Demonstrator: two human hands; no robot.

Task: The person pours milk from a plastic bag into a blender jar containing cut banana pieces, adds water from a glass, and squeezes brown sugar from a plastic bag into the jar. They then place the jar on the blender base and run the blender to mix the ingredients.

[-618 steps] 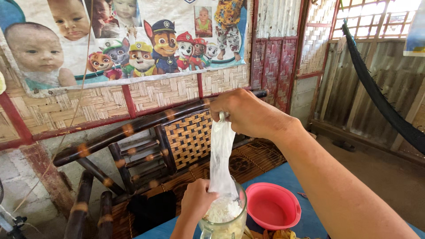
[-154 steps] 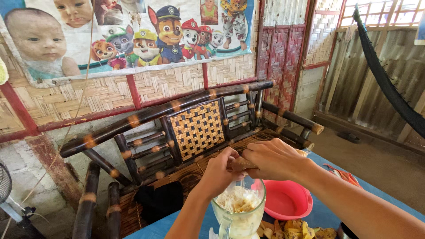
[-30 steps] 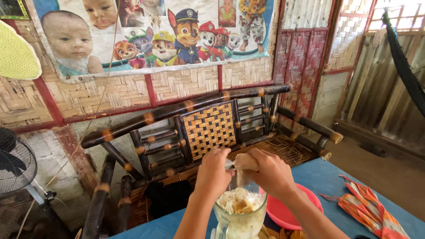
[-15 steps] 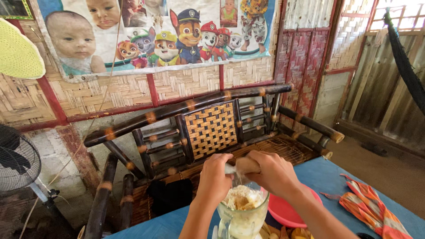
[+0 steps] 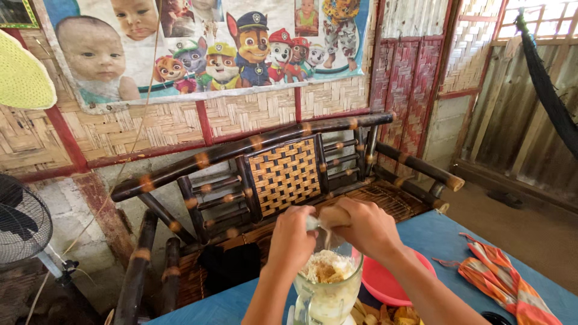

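Note:
A clear blender jar (image 5: 328, 294) stands on the blue table (image 5: 442, 232), filled with white powder and some yellow-brown pieces. Both my hands meet just above its mouth. My right hand (image 5: 367, 230) grips a brown oblong thing (image 5: 332, 215); I cannot tell whether it is a small packet or a piece of food. My left hand (image 5: 293, 238) pinches its pale left end. A thin pale strand hangs from it down toward the jar.
A pink bowl (image 5: 394, 284) sits right of the jar, with yellow peels (image 5: 385, 315) in front of it. An orange striped cloth (image 5: 500, 284) lies at the table's right end. A dark bamboo bench (image 5: 283, 174) stands behind, a fan (image 5: 21, 225) at the left.
Both hands stay over the jar, holding the brown thing as before. The view has shifted slightly; nothing else has moved.

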